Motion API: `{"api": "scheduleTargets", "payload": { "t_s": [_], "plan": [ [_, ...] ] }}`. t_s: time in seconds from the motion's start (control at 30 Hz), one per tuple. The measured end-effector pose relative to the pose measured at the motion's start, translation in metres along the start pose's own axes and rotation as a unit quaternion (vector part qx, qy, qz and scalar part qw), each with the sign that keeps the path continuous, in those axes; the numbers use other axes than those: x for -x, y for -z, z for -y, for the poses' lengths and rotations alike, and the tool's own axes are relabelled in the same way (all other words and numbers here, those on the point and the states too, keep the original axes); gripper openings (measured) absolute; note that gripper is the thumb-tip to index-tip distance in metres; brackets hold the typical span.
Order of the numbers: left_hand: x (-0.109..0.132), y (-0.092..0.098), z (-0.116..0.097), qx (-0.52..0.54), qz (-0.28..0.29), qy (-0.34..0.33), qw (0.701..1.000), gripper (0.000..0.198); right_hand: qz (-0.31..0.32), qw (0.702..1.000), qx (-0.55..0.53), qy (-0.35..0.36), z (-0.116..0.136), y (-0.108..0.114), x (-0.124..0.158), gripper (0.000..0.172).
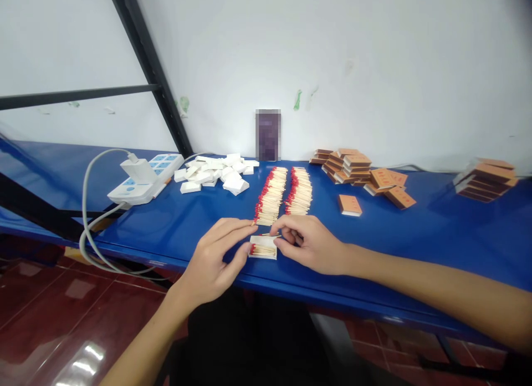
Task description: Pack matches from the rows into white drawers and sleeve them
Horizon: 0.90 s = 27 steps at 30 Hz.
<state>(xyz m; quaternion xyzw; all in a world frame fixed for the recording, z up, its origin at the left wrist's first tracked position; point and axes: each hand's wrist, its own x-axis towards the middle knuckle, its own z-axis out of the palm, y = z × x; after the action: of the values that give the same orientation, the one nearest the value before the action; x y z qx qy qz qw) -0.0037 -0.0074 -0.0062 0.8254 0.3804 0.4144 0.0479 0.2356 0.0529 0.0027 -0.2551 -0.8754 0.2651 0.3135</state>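
Note:
A small white matchbox tray (263, 248) holding red-tipped matches lies near the front edge of the blue table (436, 225). My left hand (216, 258) grips the tray between thumb and fingers at its left side. My right hand (307, 242) pinches a single match (271, 234) just above the tray's right end. Behind the hands lie two rows of red-tipped matches (272, 196), (299, 192).
A heap of white empty trays (216, 172) lies at the back left beside a white power strip (143, 178) with a grey cable. Orange matchbox sleeves (353, 167) are stacked at the back right, one lone box (349, 205) nearer, another stack (486, 179) far right. A black frame bar (145, 59) slants behind.

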Motion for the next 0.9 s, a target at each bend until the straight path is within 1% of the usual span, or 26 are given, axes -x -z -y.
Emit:
{"api": "scheduleTargets", "payload": {
  "t_s": [0.07, 0.13, 0.3, 0.43, 0.57, 0.73, 0.83, 0.9],
  "plan": [
    [-0.0013, -0.0015, 0.0016, 0.002, -0.024, 0.009, 1.0, 0.031, -0.002, 1.0, 0.0, 0.012, 0.0, 0.0, 0.0003, 0.004],
    [-0.0022, -0.0024, 0.0029, 0.007, -0.034, 0.01, 0.999, 0.032, 0.001, 0.999, 0.001, 0.035, 0.0001, -0.0005, 0.0009, 0.003],
    [-0.0029, -0.0042, 0.0035, -0.004, -0.052, 0.003, 0.999, 0.025, 0.036, 0.991, 0.05, 0.115, 0.0005, -0.003, 0.0032, 0.013],
    [-0.0035, -0.0053, 0.0029, -0.006, -0.053, -0.002, 0.999, 0.02, 0.039, 0.981, 0.088, 0.168, 0.0001, -0.004, 0.0052, 0.015],
    [-0.0036, -0.0041, 0.0022, 0.003, -0.028, 0.022, 0.999, 0.014, 0.044, 0.98, 0.093, 0.168, 0.0011, -0.0028, 0.0053, 0.018],
    [-0.0027, -0.0038, 0.0022, 0.008, -0.025, 0.022, 0.999, 0.015, 0.051, 0.98, 0.092, 0.169, 0.0046, 0.0006, 0.0046, 0.019],
    [-0.0023, -0.0042, 0.0022, 0.012, -0.032, 0.013, 0.999, 0.016, 0.061, 0.976, 0.085, 0.192, 0.0074, 0.0012, 0.0062, 0.02],
    [-0.0022, -0.0038, 0.0019, 0.014, -0.026, 0.011, 0.999, 0.018, 0.075, 0.969, 0.088, 0.219, 0.0097, 0.0003, 0.0081, 0.017]
  ]
}}
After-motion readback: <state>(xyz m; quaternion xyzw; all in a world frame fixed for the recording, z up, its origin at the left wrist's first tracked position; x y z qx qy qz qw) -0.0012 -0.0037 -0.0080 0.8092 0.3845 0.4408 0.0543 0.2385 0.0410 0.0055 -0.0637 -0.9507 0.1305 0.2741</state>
